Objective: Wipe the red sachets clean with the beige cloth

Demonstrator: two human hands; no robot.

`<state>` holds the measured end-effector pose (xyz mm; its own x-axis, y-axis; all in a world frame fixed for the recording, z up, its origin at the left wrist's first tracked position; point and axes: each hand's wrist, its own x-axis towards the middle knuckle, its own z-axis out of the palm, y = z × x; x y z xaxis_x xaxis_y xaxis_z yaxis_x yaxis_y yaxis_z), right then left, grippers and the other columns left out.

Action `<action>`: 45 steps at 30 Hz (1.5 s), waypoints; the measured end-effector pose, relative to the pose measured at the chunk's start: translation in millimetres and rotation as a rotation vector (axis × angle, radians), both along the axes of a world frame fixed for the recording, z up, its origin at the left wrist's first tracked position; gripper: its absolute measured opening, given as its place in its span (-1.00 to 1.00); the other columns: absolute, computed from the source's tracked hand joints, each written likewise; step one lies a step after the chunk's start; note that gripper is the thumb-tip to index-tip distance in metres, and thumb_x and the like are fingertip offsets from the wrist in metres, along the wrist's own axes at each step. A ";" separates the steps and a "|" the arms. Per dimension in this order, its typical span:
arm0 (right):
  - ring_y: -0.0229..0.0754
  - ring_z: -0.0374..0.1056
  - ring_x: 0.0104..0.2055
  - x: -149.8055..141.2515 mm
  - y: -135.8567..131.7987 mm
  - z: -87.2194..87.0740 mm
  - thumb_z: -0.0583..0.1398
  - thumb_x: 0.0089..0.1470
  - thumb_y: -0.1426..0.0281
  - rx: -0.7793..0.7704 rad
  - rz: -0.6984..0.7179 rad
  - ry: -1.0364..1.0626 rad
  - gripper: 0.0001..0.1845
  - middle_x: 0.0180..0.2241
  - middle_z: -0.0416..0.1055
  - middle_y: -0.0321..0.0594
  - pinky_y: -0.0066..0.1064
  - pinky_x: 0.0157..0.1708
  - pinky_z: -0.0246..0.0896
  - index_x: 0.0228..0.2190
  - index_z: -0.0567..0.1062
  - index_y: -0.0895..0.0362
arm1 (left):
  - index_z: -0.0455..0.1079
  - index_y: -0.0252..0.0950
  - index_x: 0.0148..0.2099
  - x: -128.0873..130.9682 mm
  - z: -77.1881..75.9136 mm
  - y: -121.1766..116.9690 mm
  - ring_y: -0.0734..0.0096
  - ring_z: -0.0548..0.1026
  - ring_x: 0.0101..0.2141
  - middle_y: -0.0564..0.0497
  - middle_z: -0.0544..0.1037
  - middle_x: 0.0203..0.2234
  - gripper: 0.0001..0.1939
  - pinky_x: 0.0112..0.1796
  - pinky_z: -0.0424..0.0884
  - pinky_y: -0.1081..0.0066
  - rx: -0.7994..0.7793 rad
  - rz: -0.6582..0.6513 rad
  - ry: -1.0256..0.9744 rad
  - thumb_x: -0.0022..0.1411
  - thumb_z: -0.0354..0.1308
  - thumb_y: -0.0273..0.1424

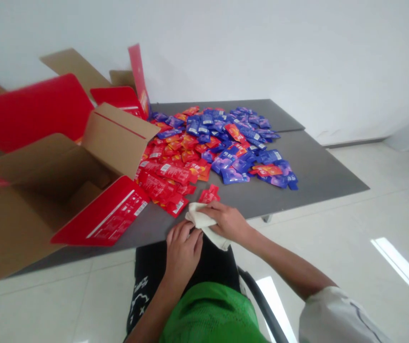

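My right hand (230,222) is closed around a folded cream cloth (201,218), near the front edge of the table. Part of the cloth hangs below the hand, over my lap. Right beside it, my left hand (184,247) rests at the table edge with its fingers stretched forward, their tips close to the cloth. Just beyond the cloth lies a small red packet (209,194). A heap of red packets (167,174) spreads to the left of it, and blue-purple packets (235,166) are piled farther back and right, with several red ones among them.
An open red cardboard box (106,214) with brown flaps raised stands at the left, reaching past the table edge. Another open box (118,97) is behind it. The grey table (319,166) extends right, with a white wall (297,52) behind.
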<state>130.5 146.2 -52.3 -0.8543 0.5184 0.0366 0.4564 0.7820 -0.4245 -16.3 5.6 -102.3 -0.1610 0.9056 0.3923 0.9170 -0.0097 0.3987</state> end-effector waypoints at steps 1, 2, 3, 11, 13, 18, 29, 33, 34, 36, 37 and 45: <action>-0.12 0.47 0.04 -0.9 3.9 -1.7 0.19 0.29 0.36 0.007 -0.020 -0.002 -0.56 0.11 0.45 -0.14 -0.43 -0.05 0.36 0.18 0.47 -0.03 | 0.55 -0.18 0.02 -0.2 -0.7 0.3 0.07 0.48 0.10 -0.15 0.58 -0.02 -0.76 0.12 0.33 0.04 0.009 -0.012 -0.005 0.40 0.12 -0.46; -0.12 0.46 0.06 -1.9 10.7 -2.8 0.18 0.29 0.37 0.020 -0.046 -0.003 -0.55 0.14 0.44 -0.14 -0.43 -0.04 0.36 0.19 0.47 -0.04 | 0.53 -0.17 0.07 -0.4 -1.7 0.6 0.08 0.47 0.13 -0.14 0.58 0.00 -0.73 0.13 0.33 0.04 0.021 -0.025 -0.010 0.40 0.12 -0.46; -0.11 0.45 0.08 -2.8 19.5 -3.2 0.18 0.28 0.38 0.038 -0.076 -0.009 -0.54 0.16 0.42 -0.14 -0.43 -0.03 0.36 0.19 0.47 -0.04 | 0.51 -0.16 0.11 -0.6 -2.8 0.8 0.08 0.46 0.15 -0.14 0.58 0.03 -0.70 0.14 0.32 0.05 0.032 -0.035 -0.011 0.41 0.11 -0.46; -0.08 0.48 -0.03 15.2 66.3 5.8 0.16 0.27 0.40 0.111 -0.278 0.036 -0.55 0.04 0.49 -0.09 -0.40 -0.08 0.34 0.17 0.50 0.04 | 0.50 -0.16 0.12 -4.2 10.5 2.9 0.09 0.46 0.13 -0.12 0.58 0.01 -0.74 0.08 0.32 0.08 0.021 -0.068 0.016 0.44 0.13 -0.35; -0.07 0.47 -0.03 29.7 59.1 5.5 0.15 0.28 0.40 0.091 -0.291 0.181 -0.58 0.00 0.50 -0.07 -0.35 -0.05 0.34 0.13 0.52 0.07 | 0.53 -0.17 0.02 -5.8 24.0 9.8 0.12 0.50 0.03 -0.08 0.59 -0.07 -0.79 0.03 0.35 0.10 -0.025 -0.088 0.031 0.44 0.14 -0.28; -0.06 0.47 -0.17 69.2 34.0 -6.1 0.15 0.32 0.27 0.002 -0.370 0.528 -0.74 -0.19 0.51 -0.11 -0.27 -0.12 0.37 -0.13 0.60 0.09 | 0.48 -0.22 0.10 -3.1 47.3 48.1 0.11 0.49 -0.03 -0.13 0.54 -0.02 -0.70 0.01 0.39 0.12 -0.028 -0.045 0.110 0.44 0.13 -0.21; -0.11 0.45 -0.30 90.0 19.4 -28.5 0.21 0.26 0.03 -0.156 -0.631 0.651 -0.61 -0.33 0.50 -0.23 -0.36 -0.26 0.31 -0.28 0.61 0.09 | 0.32 -0.38 0.27 14.0 52.0 114.0 -0.01 0.44 0.01 -0.25 0.50 -0.05 -0.43 0.00 0.41 0.17 -0.313 0.086 0.217 0.33 0.27 -0.19; -0.10 0.47 -0.27 87.9 21.9 -28.4 0.20 0.26 0.03 -0.167 -0.628 0.640 -0.61 -0.30 0.52 -0.21 -0.36 -0.26 0.30 -0.25 0.61 0.09 | 0.32 -0.37 0.25 9.3 51.9 125.5 0.01 0.47 0.02 -0.27 0.48 -0.01 -0.37 0.01 0.39 0.21 -0.344 0.073 0.060 0.23 0.38 -0.25; -0.10 0.47 -0.28 87.9 22.1 -27.8 0.20 0.26 0.03 -0.169 -0.625 0.638 -0.61 -0.31 0.52 -0.21 -0.36 -0.26 0.30 -0.25 0.61 0.09 | 0.32 -0.37 0.25 8.3 50.6 127.3 0.04 0.49 0.00 -0.27 0.49 -0.01 -0.38 -0.01 0.39 0.24 -0.344 0.061 0.027 0.22 0.39 -0.28; -0.10 0.46 -0.29 88.5 21.7 -26.3 0.20 0.27 0.04 -0.170 -0.616 0.635 -0.62 -0.32 0.51 -0.21 -0.36 -0.26 0.30 -0.25 0.60 0.09 | 0.37 -0.36 0.20 6.9 48.1 129.8 0.10 0.53 -0.03 -0.24 0.52 -0.03 -0.46 -0.05 0.39 0.29 -0.334 0.030 -0.005 0.23 0.38 -0.34; -0.10 0.46 -0.29 88.9 21.3 -25.6 0.20 0.27 0.05 -0.169 -0.612 0.635 -0.62 -0.32 0.50 -0.21 -0.36 -0.26 0.30 -0.25 0.60 0.09 | 0.40 -0.34 0.16 6.3 47.5 130.5 0.12 0.54 -0.05 -0.21 0.54 -0.05 -0.52 -0.06 0.39 0.30 -0.326 0.014 -0.010 0.24 0.37 -0.36; -0.12 0.43 -0.31 90.5 21.0 -24.4 0.21 0.28 0.08 -0.175 -0.595 0.644 -0.66 -0.34 0.48 -0.23 -0.36 -0.26 0.28 -0.27 0.59 0.09 | 0.51 -0.25 -0.23 7.7 75.5 121.9 0.35 0.53 -0.25 0.00 0.55 -0.28 -0.89 -0.21 0.38 0.39 -0.142 -0.221 -0.100 0.38 0.23 -0.36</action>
<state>221.0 167.2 -76.7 -0.2834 0.9123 0.2956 0.3978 0.3923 -0.8294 -8.6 127.5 -26.7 0.0149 0.9678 0.2513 0.8549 -0.1427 0.4988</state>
